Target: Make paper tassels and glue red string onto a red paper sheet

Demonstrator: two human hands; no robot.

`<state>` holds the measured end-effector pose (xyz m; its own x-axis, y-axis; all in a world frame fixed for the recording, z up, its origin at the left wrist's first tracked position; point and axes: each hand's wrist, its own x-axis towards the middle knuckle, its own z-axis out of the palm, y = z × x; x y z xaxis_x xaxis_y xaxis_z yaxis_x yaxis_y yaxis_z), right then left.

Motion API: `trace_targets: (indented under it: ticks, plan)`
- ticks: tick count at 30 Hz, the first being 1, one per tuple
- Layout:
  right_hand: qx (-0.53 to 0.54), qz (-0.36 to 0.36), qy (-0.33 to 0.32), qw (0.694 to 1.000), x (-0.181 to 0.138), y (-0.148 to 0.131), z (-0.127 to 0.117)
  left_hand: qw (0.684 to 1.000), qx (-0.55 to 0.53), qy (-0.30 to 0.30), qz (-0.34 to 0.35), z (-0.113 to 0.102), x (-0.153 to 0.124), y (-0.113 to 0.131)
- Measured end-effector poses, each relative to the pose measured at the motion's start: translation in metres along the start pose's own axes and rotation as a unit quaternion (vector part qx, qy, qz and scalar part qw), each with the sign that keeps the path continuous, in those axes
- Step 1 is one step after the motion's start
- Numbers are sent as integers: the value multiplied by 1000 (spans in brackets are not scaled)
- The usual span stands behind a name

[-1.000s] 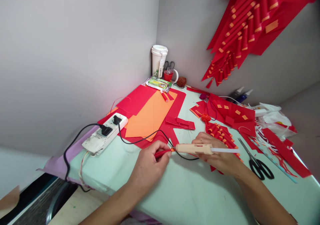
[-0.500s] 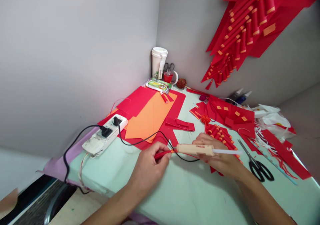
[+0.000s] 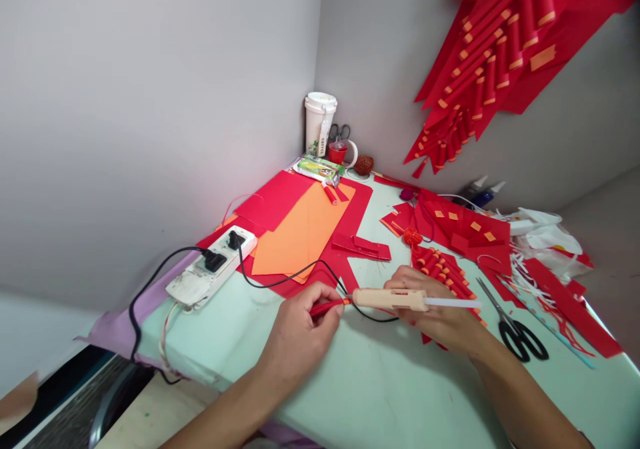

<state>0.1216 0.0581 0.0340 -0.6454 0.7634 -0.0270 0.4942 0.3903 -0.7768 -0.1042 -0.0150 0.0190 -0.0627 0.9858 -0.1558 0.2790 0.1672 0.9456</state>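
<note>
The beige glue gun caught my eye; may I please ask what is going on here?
The person's left hand holds a slim red piece with orange near its end. The right hand holds the glue gun, its tip at that end; whether they touch is too small to tell. Scissors lie on the table to the right, orange paper farther back.

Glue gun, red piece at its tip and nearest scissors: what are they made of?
Glue gun: probably matte plastic, from its even beige body. Red piece: perhaps matte paper, colored like red sheets; mostly covered. Scissors: smooth gray blades, likely metal; even black handles, probably plastic.
</note>
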Motion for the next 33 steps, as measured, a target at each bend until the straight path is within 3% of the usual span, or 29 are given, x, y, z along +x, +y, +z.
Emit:
trace_targets:
  ticks: [22,27,33]
  plan:
    - [18,1,6,1000,-2,4,0,1000,-19,-1,-6,-1,0,-1]
    - [95,7,51,994,-3,13,2,1000,-17,-2,9,-1,-2,-2]
    - [107,149,200,962,1,16,7,991,18,-83,107,-1,-8,-4]
